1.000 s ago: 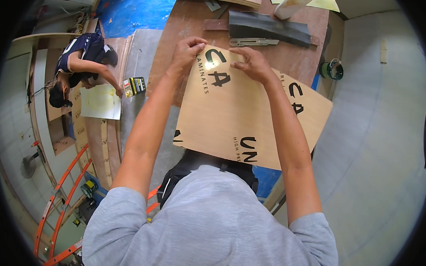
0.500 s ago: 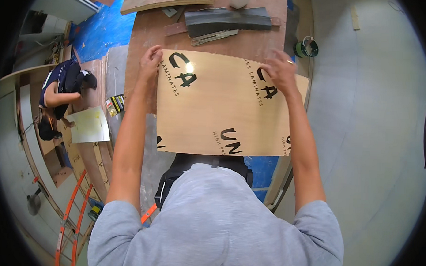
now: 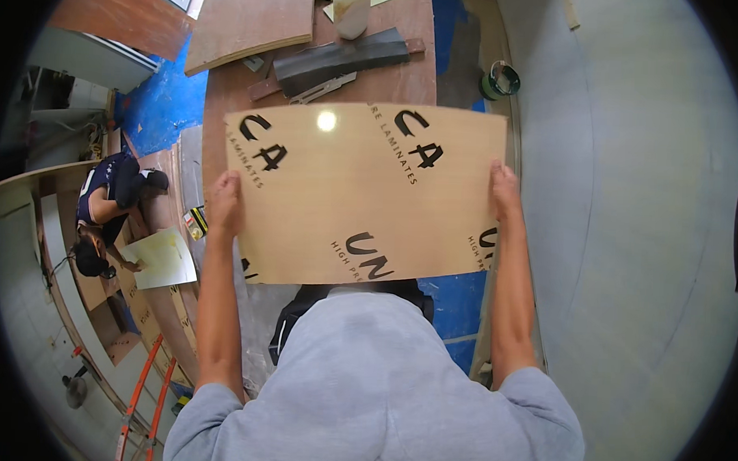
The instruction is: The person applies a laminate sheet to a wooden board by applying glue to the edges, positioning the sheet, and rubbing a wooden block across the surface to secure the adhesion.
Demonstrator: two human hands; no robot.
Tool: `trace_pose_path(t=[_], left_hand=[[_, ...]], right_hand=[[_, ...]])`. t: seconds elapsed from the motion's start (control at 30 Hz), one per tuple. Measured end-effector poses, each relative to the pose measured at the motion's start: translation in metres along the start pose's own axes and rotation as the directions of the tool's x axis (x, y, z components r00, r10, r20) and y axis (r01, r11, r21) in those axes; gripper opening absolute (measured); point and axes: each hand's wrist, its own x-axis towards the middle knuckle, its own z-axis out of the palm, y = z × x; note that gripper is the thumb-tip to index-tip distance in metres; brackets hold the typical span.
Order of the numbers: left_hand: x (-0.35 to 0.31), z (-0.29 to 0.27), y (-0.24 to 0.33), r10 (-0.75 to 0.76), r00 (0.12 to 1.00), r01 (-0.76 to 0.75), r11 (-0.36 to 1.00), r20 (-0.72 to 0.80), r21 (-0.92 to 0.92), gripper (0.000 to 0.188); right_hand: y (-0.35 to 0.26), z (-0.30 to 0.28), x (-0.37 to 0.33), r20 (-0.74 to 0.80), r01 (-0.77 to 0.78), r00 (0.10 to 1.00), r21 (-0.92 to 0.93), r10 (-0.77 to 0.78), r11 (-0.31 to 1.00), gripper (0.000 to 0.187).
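A tan laminate sheet [image 3: 321,192] with black print is held up in front of my body, over the near end of the workbench. My left hand [image 3: 225,201] grips its left edge, and my right hand [image 3: 504,189] grips the right edge near the upper corner. The sheet bows slightly between them, and a light glints off its top part. Just beyond its far edge lie a cutter knife [image 3: 325,89] and a dark grey curved strip [image 3: 342,60] resting on a reddish bar [image 3: 264,90].
On the workbench [image 3: 227,95] are a thick plywood board [image 3: 250,23] and a translucent container [image 3: 351,12]. A green bucket [image 3: 500,81] stands by the right wall. At left, a co-worker [image 3: 110,197] bends over a pale sheet [image 3: 165,260]. An orange ladder [image 3: 140,393] is lower left.
The sheet has come off the bench and up, with both hands now gripping its side edges. My right hand has moved from its top to its right edge. The view has shifted right.
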Motion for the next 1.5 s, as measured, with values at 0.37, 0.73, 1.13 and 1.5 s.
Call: trace_pose_path(t=[0.37,0.73,1.13,1.5], left_hand=[[-0.038,-0.035,0.234,0.477,0.793,-0.553,0.824,-0.379,-0.120,0.042],[0.008,-0.082,0.128,0.558,0.721,-0.630,0.775,-0.410,-0.051,0.028],[0.007,-0.056,0.136,0.343,0.869,-0.470,0.798,-0.356,-0.378,0.015],[0.010,-0.112,0.112,0.253,0.884,-0.429,0.771,-0.392,-0.471,0.071]], right_hand=[[-0.252,0.050,-0.058,-0.037,0.653,0.713,0.401,-0.700,0.643,0.047],[-0.191,0.114,-0.026,0.002,0.634,0.666,0.525,-0.746,0.568,0.036],[-0.161,0.088,-0.023,0.051,0.518,0.701,0.650,-0.711,0.556,0.029],[-0.274,0.089,-0.095,-0.134,0.592,0.728,0.619,-0.673,0.517,0.062]])
